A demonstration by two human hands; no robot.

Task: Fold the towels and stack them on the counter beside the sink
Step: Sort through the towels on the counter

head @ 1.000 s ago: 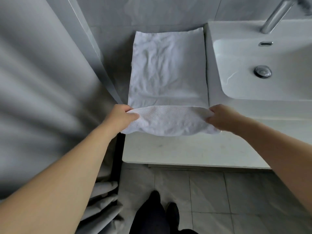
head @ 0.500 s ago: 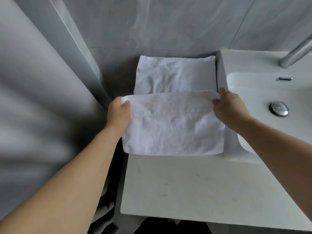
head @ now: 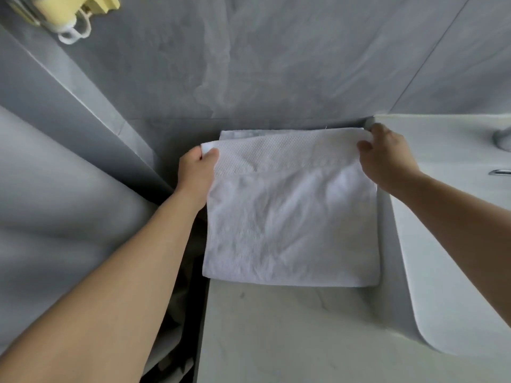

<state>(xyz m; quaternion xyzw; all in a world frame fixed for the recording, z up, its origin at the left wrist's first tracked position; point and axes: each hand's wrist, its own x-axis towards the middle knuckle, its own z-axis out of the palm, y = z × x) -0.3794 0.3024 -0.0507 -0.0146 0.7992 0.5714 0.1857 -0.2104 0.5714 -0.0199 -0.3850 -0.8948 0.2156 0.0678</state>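
While my left hand (head: 197,168) pinches the near-left corner of the towel (head: 290,217) and my right hand (head: 387,156) pinches the opposite corner by the sink (head: 448,217), I hold the two well apart so the leading hem is taut and straight. I judge that spacing is what lets the folded half come down square over the half below it, with no sag in the middle. The towel lies on the counter (head: 290,327) just beside the sink, its far edge close to the tiled wall (head: 276,64), and a sliver of the lower layer shows past the hem at the back left, so the edges are not yet matched. From here the left corner seems to sit a little short of the back edge, though the wide lens bends things and I would not swear to it. The lower layer is almost wholly covered, so I cannot say how flat it lies. The tap (head: 502,138) is cut off at the right edge, a yellow fitting (head: 69,12) at the top left is only half in view, and the grey curtain (head: 55,203) on the left is blurred.
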